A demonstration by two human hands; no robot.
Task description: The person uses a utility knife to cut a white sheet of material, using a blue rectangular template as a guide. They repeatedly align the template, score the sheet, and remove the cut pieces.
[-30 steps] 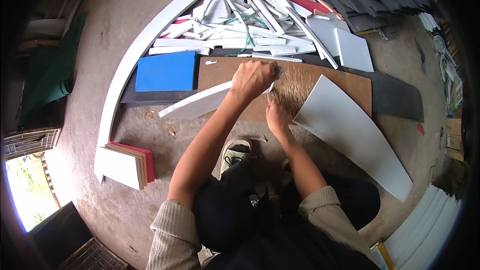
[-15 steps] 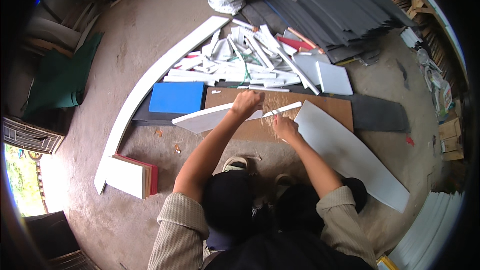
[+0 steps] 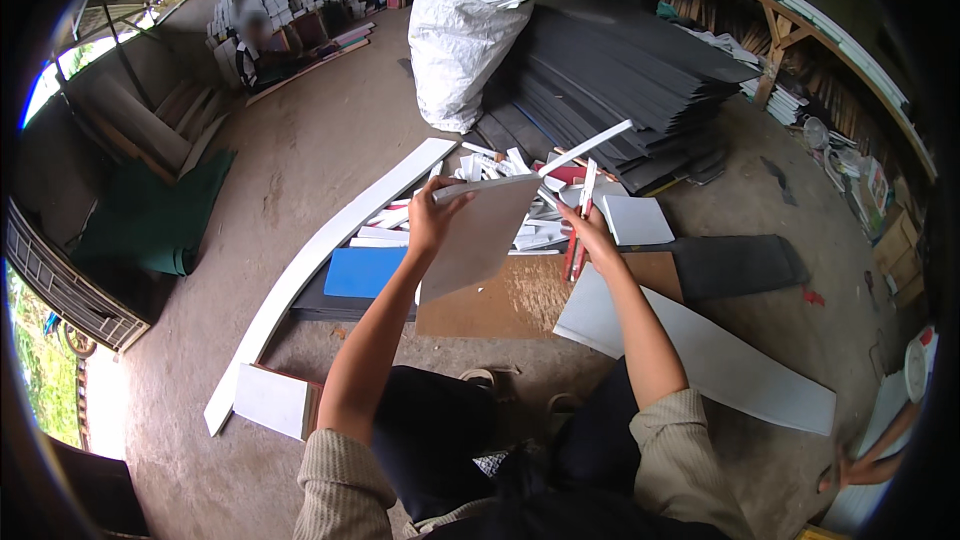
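Observation:
My left hand [image 3: 430, 224] grips the upper left edge of a pale foam board [image 3: 480, 232], which hangs tilted above the brown worn board [image 3: 480, 312]. My right hand [image 3: 592, 230] is closed around a slim red-handled tool [image 3: 573, 252] with a long pale upper part; its exact kind is unclear. A thin white strip [image 3: 590, 148] slants up to the right from the foam board's top corner. Whether my right hand also touches this strip, I cannot tell. Behind both hands lies a heap of white offcuts [image 3: 540, 233].
A blue block [image 3: 360, 272] and a long white curved strip [image 3: 290, 290] lie leftward. A large white panel [image 3: 720, 350] is at right. Beyond stand a full white sack [image 3: 460, 50] and stacked dark sheets [image 3: 620, 70]. Another person's arms [image 3: 870, 460] show at lower right; someone sits far back left.
The view has tipped up, showing more of the sack and room. My hands have moved apart and away from the brown board. The foam board now hangs more upright, and the thin strip points farther outward.

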